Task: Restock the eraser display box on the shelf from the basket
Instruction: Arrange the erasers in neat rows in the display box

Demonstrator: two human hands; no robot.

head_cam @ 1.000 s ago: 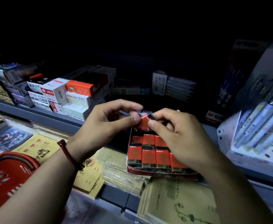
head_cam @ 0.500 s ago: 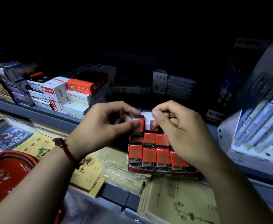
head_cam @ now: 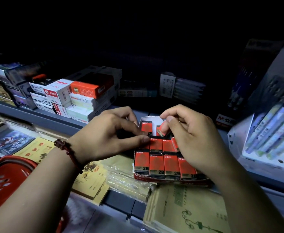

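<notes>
Aslant, eraser (head_cam: 161, 130) in right hand (head_cam: 194, 137)

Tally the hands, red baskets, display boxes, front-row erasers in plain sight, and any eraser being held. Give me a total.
hands: 2, left hand and right hand
red basket: 1
display box: 1
front-row erasers in view: 4; the right wrist may hide more
held eraser, pinched by the right hand: 1
total: 9
</notes>
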